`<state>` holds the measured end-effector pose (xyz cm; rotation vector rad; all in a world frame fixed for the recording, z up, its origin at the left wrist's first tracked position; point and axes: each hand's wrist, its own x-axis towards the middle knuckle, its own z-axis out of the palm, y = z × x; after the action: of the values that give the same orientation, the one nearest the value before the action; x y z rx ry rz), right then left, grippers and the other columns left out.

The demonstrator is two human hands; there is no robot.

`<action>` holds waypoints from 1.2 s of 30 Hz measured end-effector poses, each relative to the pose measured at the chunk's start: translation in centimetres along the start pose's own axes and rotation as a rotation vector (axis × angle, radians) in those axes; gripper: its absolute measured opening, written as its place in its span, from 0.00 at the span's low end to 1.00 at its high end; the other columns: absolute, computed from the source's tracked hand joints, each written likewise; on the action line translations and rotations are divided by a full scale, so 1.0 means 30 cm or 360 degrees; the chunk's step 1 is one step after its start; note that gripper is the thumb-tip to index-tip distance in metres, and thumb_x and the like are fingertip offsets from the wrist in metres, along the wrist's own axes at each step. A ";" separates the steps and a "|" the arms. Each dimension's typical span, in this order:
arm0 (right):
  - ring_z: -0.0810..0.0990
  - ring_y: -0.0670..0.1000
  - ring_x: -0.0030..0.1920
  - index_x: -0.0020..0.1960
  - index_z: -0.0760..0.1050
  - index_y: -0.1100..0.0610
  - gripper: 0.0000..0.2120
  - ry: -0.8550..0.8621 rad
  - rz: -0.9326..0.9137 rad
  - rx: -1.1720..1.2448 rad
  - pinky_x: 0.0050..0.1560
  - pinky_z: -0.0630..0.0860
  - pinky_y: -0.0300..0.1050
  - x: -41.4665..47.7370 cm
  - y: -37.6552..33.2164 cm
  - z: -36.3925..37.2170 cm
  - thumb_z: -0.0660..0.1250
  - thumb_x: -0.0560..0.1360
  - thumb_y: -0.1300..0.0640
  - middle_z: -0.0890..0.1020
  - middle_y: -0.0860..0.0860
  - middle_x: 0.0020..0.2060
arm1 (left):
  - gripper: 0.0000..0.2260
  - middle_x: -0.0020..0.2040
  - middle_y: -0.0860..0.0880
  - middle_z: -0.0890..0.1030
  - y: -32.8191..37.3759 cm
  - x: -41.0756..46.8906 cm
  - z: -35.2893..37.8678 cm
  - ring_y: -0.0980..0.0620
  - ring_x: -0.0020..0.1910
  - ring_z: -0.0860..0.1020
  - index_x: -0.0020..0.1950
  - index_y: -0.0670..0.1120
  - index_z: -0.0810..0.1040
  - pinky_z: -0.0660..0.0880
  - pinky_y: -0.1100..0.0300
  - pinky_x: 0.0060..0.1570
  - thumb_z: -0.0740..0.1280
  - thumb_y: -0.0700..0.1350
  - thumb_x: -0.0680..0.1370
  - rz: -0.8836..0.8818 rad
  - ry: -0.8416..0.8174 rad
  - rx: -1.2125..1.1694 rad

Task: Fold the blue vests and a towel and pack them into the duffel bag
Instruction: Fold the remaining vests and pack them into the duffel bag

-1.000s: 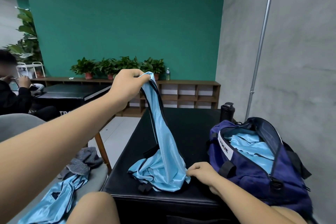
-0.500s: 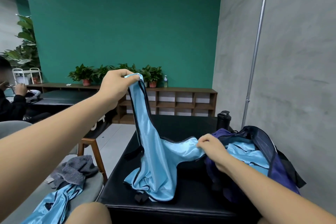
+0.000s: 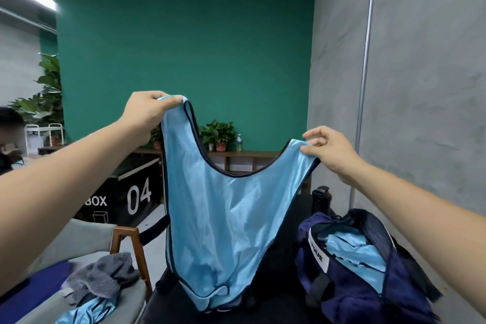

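The blue vest (image 3: 223, 218) hangs in the air over the black worktop (image 3: 278, 244), held up by its two shoulder straps. The left hand (image 3: 147, 110) has its grip curled round the higher strap, and the right hand (image 3: 328, 152) has its grip pinching the lower strap between thumb and fingertips. The hem trails down to the worktop's near edge.

The step in hand looks like squaring the vest before the fold. To do it well, the two straps should probably come level, so that the side seams hang straight. The vest can then be lowered flat and halved strap to strap, with the neck scoop matched edge to edge.

The cloth is a thin, glossy mesh with a satin sheen, bound in dark piping round the deep U-shaped neck and the armholes. It is likely to be slippery and to slide out of a loose fold, so the creases need pressing down.

The navy duffel bag (image 3: 355, 294) sits open on the worktop at the right, soft-sided and slumped, with pale blue fabric (image 3: 355, 252) already inside. A crumpled grey ribbed towel (image 3: 102, 276) and another blue vest (image 3: 86, 310) lie on the grey chair (image 3: 86, 239) to the left, not yet folded.
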<state>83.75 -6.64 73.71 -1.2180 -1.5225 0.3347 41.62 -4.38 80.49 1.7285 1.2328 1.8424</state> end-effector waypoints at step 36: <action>0.85 0.47 0.42 0.61 0.82 0.59 0.16 0.0042 -0.0038 0.0080 0.51 0.80 0.42 0.200 -0.061 -0.141 0.79 0.75 0.65 0.86 0.52 0.44 | 0.11 0.50 0.48 0.88 -0.142 0.095 0.023 0.57 0.41 0.82 0.51 0.48 0.88 0.80 0.59 0.47 0.77 0.54 0.79 0.0119 -0.0198 0.0250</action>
<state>87.23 -4.14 79.94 -1.1597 -1.4965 0.3378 40.32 0.41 79.01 1.9654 1.3103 1.6881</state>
